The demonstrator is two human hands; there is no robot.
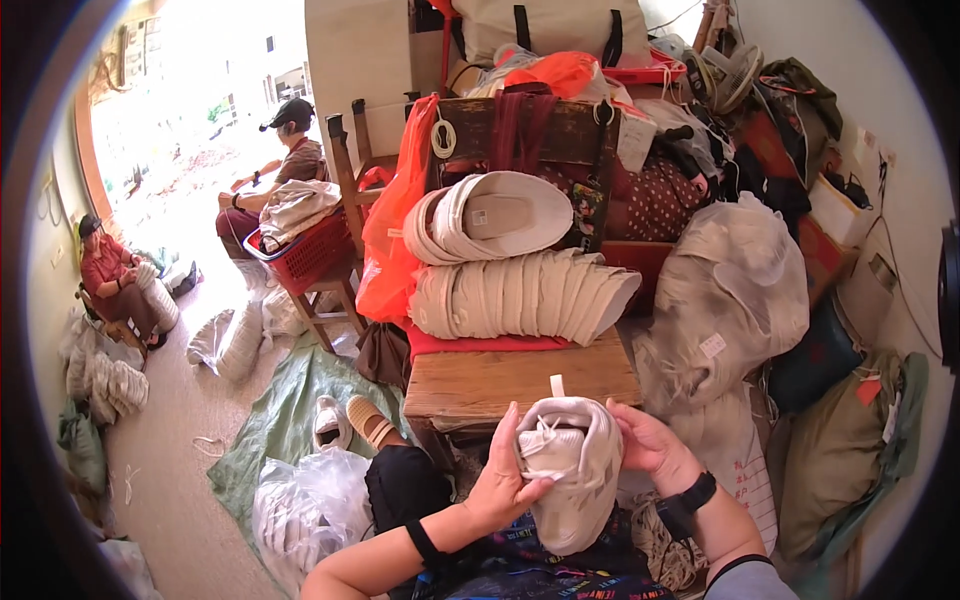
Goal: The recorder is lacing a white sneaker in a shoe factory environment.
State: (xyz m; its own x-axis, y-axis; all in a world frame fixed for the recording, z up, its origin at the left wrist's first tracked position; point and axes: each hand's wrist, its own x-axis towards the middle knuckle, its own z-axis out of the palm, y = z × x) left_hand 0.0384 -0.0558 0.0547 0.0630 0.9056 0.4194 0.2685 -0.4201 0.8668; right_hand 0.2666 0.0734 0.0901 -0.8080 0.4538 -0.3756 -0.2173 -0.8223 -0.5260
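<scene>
A cream lace-up shoe upper (578, 495) is held over my lap, its collar toward the wooden bench and its toe toward me. White laces cross its front, and a pale pull tab stands up at the heel. My left hand (497, 478) grips its left side, thumb lying over the front. On the other side, my right hand (648, 440) pinches the collar edge; some fingertips are hidden behind it. Just beyond, nested cream shoe uppers (520, 297) lie in a row on the wooden bench (520, 385), with more uppers (500, 218) on top.
An orange-red plastic bag (393, 245) hangs left of the stack. Large clear bags (735, 290) stand at the right. A bag of uppers (312, 505) and a sneaker (331, 424) lie on a green sheet (262, 420). Two people sit farther left, near a red basket (312, 258).
</scene>
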